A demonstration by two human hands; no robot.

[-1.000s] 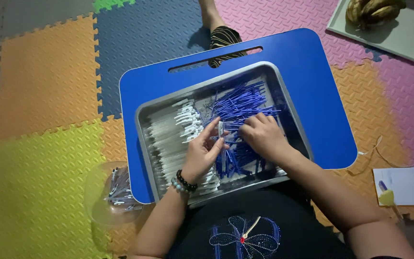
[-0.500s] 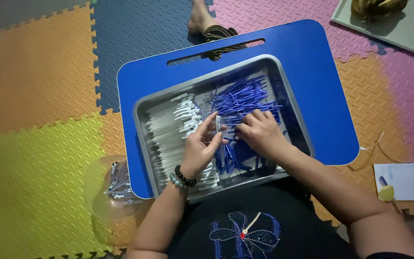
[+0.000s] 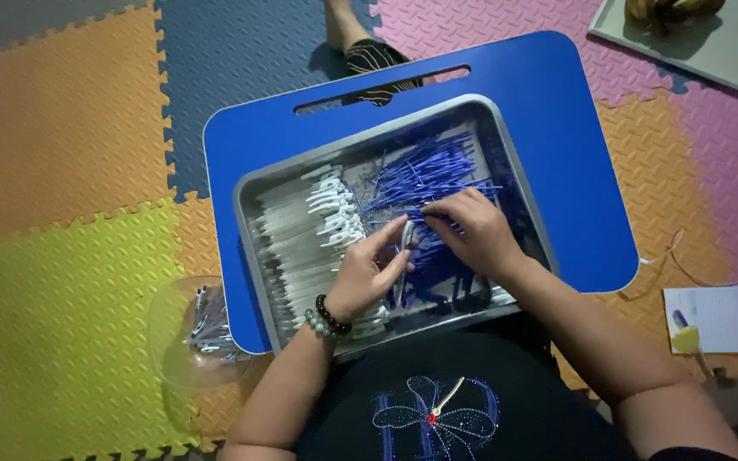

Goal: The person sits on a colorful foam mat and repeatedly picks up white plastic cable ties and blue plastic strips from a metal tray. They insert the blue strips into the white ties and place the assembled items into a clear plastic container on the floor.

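Now hands closer, fingertips together

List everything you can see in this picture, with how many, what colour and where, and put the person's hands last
Metal tray: one, silver, on the blue board.
Blue board: one, with a handle slot, on the floor mats.
Blue sticks: a heap, too many to count, right half of the tray.
White pieces: many, left half of the tray.
Clear bowl: one, left of the board, holding a few small pieces.
Floor mats: orange, yellow, blue and pink, interlocked.
Grey board: one, top right.
Notepad: one, white, right edge.
Bead bracelets: two, dark and pale, on the left wrist.
Left hand: pinching a small piece.
Right hand: on the blue sticks.
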